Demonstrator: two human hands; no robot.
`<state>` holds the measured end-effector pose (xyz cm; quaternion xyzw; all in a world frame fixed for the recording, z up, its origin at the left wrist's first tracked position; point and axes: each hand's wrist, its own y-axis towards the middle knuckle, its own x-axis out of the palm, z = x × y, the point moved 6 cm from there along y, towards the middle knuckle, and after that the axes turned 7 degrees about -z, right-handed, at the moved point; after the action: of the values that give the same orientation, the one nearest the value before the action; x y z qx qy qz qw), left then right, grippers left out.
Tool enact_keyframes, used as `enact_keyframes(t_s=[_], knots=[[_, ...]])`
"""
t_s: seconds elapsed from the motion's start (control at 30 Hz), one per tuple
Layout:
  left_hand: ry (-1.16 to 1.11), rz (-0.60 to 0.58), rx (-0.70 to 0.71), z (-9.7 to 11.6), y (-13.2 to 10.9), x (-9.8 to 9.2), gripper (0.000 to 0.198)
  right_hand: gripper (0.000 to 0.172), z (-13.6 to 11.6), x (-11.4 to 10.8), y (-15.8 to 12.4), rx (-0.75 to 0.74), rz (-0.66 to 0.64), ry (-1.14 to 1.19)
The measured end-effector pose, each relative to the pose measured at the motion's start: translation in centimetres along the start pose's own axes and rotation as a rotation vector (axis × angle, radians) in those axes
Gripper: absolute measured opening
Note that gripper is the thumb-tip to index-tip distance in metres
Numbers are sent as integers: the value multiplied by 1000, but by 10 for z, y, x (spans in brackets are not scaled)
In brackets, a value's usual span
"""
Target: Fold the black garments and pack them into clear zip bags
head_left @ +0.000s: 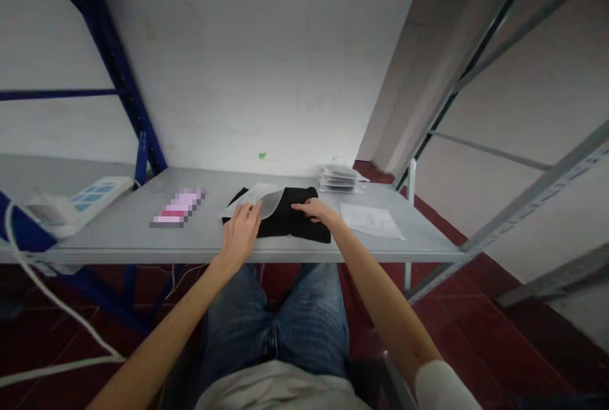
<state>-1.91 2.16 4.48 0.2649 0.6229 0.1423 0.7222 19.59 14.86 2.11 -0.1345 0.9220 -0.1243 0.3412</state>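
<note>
A dark piece of folded cloth point(295, 223) lies flat near the front edge of the grey table. Over its left part rests a whitish, see-through plastic sheet or bag point(272, 204), its right edge curling up. My left hand point(242, 227) is closed on the near edge of that plastic, fingers bent and pressed together. On the right part of the cloth lies my right hand point(316, 210), its index finger stretched out to the left and touching the fabric. No object shows in the right hand.
A stack of white packets point(340, 179) stands at the back right, with a flat white sheet or bag point(371, 221) in front of it. Left lies a blurred pink item point(179, 207); beyond it, a white power strip point(98, 197). Blue posts point(114, 48) and grey posts point(442, 105) flank the table point(190, 242).
</note>
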Motion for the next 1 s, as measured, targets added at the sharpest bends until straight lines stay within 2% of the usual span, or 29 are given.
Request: enact_keyframes(t_s=[0.4, 0.63, 0.87, 1.0], knots=[[24, 22, 1, 0, 1, -3, 39, 43, -5, -2, -6, -12, 48, 107], [-17, 26, 2, -1, 1, -3, 38, 32, -11, -1, -8, 19, 22, 234], [-36, -50, -65, -2, 2, -3, 41, 43, -8, -3, -7, -19, 24, 317], [-84, -37, -83, -2, 2, -4, 41, 48, 2, -7, -11, -86, -8, 455]])
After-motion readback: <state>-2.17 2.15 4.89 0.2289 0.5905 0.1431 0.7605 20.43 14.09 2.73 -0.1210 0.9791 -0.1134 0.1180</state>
